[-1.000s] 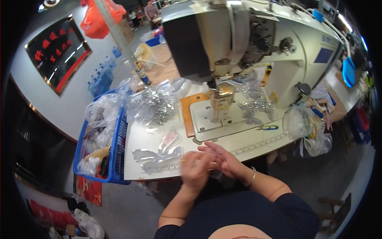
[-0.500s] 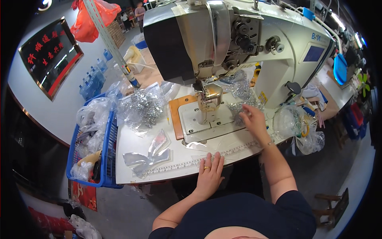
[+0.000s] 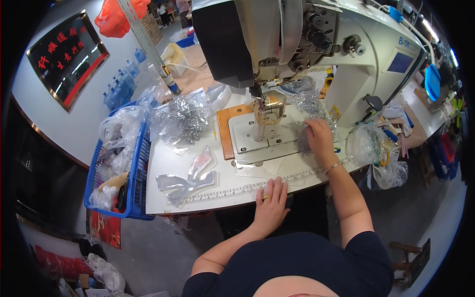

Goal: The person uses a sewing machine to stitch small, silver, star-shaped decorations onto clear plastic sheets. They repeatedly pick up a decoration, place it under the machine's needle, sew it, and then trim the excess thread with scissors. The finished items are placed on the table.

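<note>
My left hand (image 3: 270, 202) lies flat at the table's front edge, fingers stretched out over a measuring tape strip (image 3: 232, 190) and touching a thin clear plastic sheet (image 3: 260, 167). To the right of the sewing machine's needle area, my right hand (image 3: 321, 141) has its fingers bent together at a heap of small shiny silver pieces (image 3: 304, 141). What sits between those fingertips is too small to make out. The sewing machine (image 3: 363, 74) stands over a metal plate (image 3: 242, 133). Clear plastic pieces with silvery edges (image 3: 190, 178) lie on the table's left part.
Left of the machine lies a clear bag of silver pieces (image 3: 185, 119). A blue basket (image 3: 132, 193) full of plastic adjoins the table's left side. Clear plastic bags (image 3: 366, 146) with tape rolls crowd the right edge. A wooden stool (image 3: 413, 262) stands at lower right.
My right hand's fingers have drawn together at the silver pieces. My left hand stays flat at the front edge. The whole view has shifted slightly.
</note>
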